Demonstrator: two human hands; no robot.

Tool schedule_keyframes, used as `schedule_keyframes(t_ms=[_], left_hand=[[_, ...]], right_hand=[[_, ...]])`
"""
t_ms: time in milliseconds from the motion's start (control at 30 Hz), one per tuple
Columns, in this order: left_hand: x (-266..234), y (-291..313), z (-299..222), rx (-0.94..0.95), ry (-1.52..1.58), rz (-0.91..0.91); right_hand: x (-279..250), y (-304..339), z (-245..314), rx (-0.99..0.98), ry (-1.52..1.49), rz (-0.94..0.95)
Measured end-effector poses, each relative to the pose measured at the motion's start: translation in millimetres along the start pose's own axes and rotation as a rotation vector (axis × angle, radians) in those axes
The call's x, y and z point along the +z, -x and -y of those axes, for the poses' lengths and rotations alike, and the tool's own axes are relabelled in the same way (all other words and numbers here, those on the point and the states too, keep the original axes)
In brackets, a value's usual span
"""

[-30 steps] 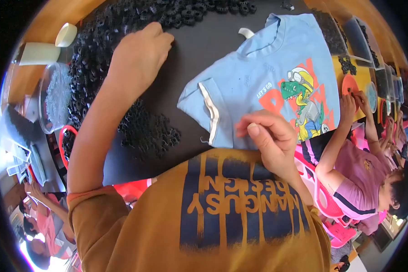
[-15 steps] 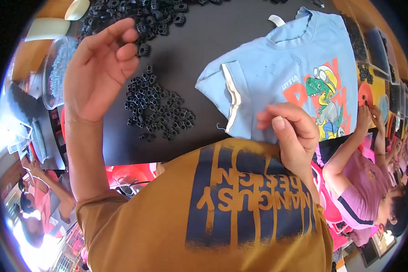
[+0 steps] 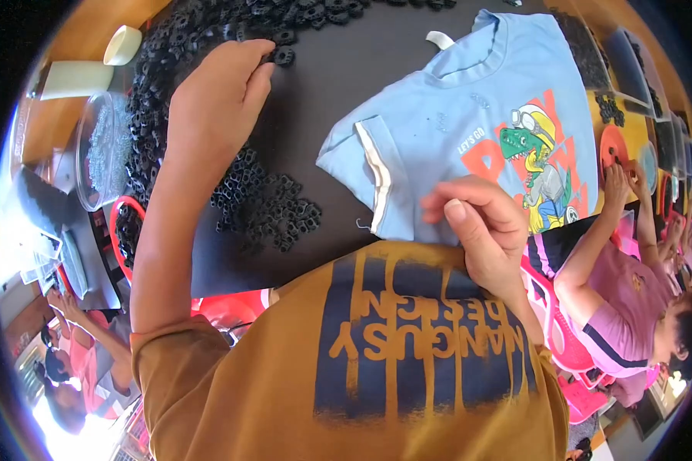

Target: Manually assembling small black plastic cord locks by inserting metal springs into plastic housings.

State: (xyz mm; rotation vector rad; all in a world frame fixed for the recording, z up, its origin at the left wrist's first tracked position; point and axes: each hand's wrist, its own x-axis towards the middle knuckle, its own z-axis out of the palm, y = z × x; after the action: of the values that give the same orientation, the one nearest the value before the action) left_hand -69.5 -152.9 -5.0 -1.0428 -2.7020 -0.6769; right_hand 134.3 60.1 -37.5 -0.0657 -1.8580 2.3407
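Note:
My left hand (image 3: 221,96) reaches, back up, to the near edge of a large heap of small black plastic parts (image 3: 184,34). Its thumb and forefinger are apart beside a black part (image 3: 284,55); the other fingers are hidden. A smaller pile of black plastic parts (image 3: 284,211) lies nearer me, partly behind my left forearm. My right hand (image 3: 488,227) hovers by my shirt front and the lower edge of a light blue T-shirt (image 3: 430,134) spread on the table. Its fingers are curled, thumb close to forefinger; what they hold, if anything, is hidden.
A clear tub (image 3: 100,150) of small pale pieces stands at the left, near a cream cup (image 3: 123,46). A red-rimmed container (image 3: 123,230) sits below it. At the right, a co-worker (image 3: 619,307) in pink handles things near trays (image 3: 634,65).
My left hand has turned from palm showing to back up and moved forward onto the large heap. My right hand stays by the shirt, its fingers slightly more curled.

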Motion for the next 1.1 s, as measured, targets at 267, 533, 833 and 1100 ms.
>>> schedule_keyframes(t_ms=[267, 533, 833, 1100], left_hand=[[11.9, -18.6, 0.8, 0.14, -0.473, 0.207], [22.0, -23.2, -27.4, 0.166, -0.648, 0.342], [28.6, -28.5, -25.2, 0.174, -0.42, 0.316], [-12.5, -9.0, -114.2, -0.333, 0.713, 0.589]], right_hand=[[-6.1, -2.9, 2.2, -0.068, 0.13, 0.042], [-7.9, -4.9, -4.2, -0.197, 0.099, -0.022], [-10.3, -6.1, -3.0, -0.2, 0.099, 0.017], [-9.4, -6.6, -5.5, -0.123, -0.022, -0.038]])
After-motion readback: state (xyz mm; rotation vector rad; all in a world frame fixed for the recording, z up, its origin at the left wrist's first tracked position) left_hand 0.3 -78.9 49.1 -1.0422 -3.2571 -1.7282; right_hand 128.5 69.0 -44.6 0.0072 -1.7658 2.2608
